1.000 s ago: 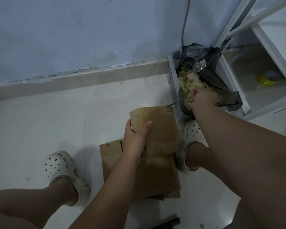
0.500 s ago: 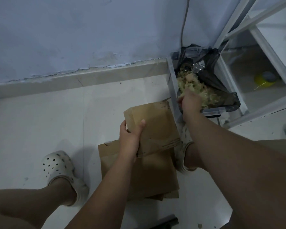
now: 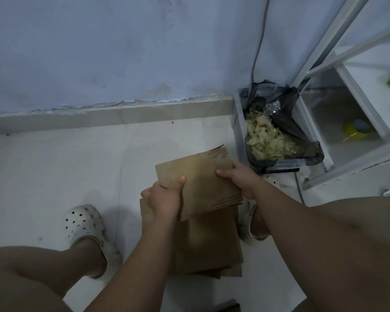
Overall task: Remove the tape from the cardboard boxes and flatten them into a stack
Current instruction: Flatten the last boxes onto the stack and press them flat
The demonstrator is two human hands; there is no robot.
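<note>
Cardboard box between left hand, right hand; fingers likely beneath

**Inspector A:** Bearing surface?

**Inspector B:** White tiled floor, with a beige skirting at the wall.

**Inspector A:** Items resting on it?

**Inspector B:** A stack of flattened cardboard between the left clog and the right clog. A black-lined bin stands just beyond the right clog, with a white rack frame beside the bin.
</note>
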